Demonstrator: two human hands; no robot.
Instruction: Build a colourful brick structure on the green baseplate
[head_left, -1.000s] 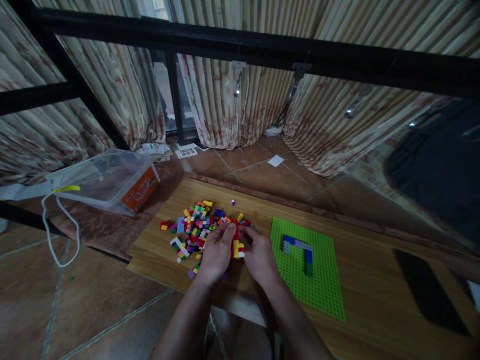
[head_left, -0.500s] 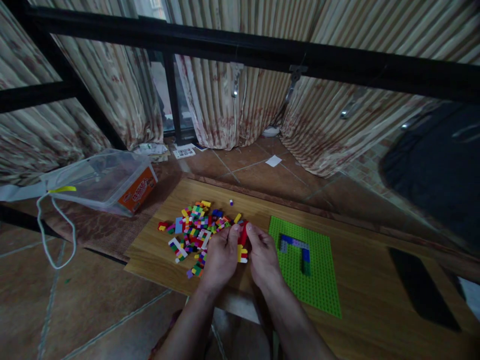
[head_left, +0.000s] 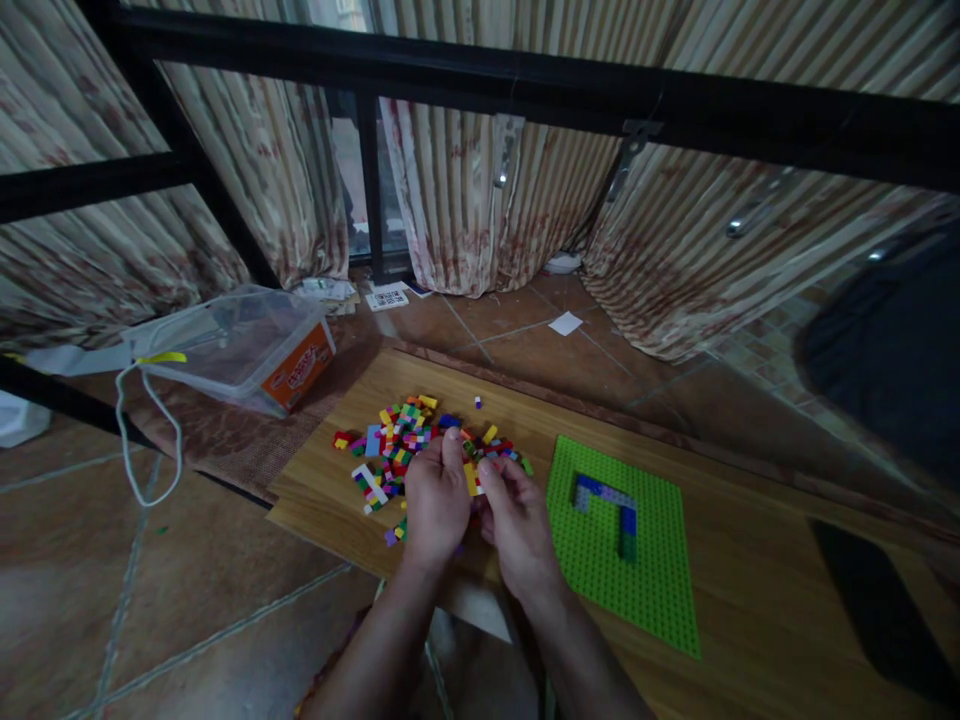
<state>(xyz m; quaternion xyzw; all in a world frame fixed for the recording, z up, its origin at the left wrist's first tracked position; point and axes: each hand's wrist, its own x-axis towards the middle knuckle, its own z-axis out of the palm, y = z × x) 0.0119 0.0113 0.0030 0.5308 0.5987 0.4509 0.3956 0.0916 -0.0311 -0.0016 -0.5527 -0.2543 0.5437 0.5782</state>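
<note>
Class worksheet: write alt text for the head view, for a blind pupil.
A yellow-and-white plastic brick piece shows between a person's bare left hand and right hand, by a heap of multicoloured plastic bricks on a brown wooden tabletop. To the right, a green studded plastic baseplate carries a hook-shaped row of blue, purple and green bricks.

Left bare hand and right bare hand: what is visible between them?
In the head view, a yellow plastic brick shows between the left hand and the right hand; the grip is partly hidden.
</note>
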